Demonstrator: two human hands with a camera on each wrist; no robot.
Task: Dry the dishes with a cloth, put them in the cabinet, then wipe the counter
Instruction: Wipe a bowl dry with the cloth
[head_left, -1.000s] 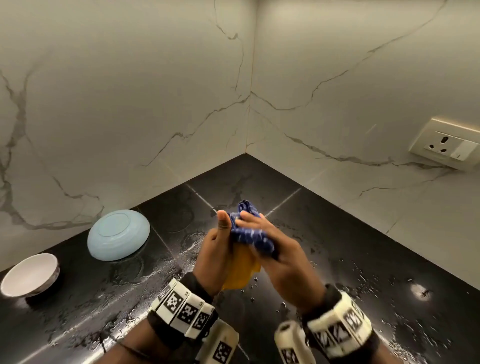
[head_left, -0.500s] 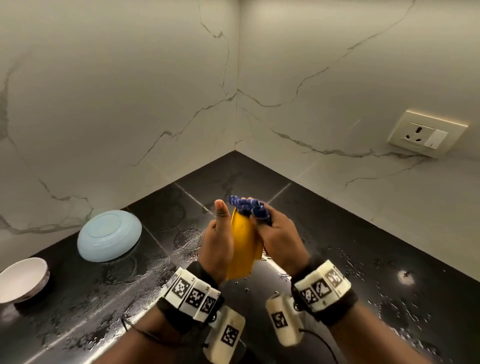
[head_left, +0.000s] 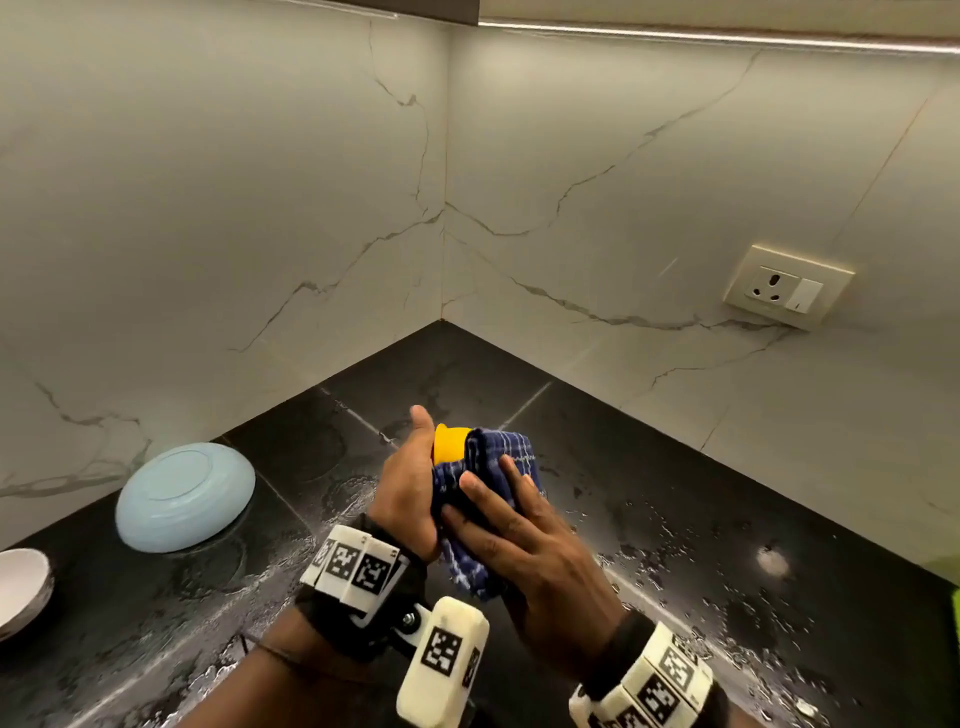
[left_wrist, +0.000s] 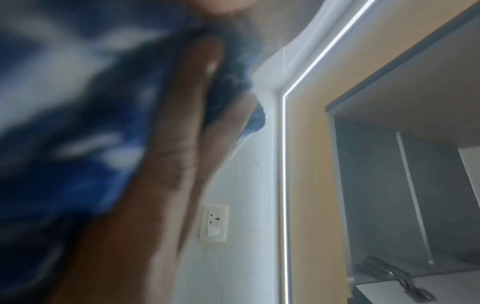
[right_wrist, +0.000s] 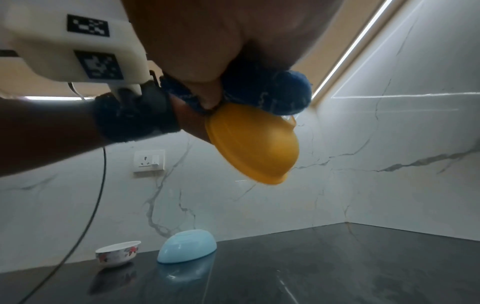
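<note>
My left hand grips a small yellow bowl on edge above the counter, thumb up along its rim. A blue checked cloth is wrapped over the bowl's right side. My right hand holds the cloth against it, fingers spread over the outside. In the right wrist view the thumb pinches the cloth at the rim of the yellow bowl. The left wrist view is mostly blurred cloth.
A light blue bowl lies upside down at the left of the wet black counter, and a white floral bowl stands upright beyond it. A wall socket is on the right wall. An open cabinet shows overhead.
The cloth has gone from the bowl's top edge down over its side, and my right fingers have spread flat across it. My left hand keeps its grip.
</note>
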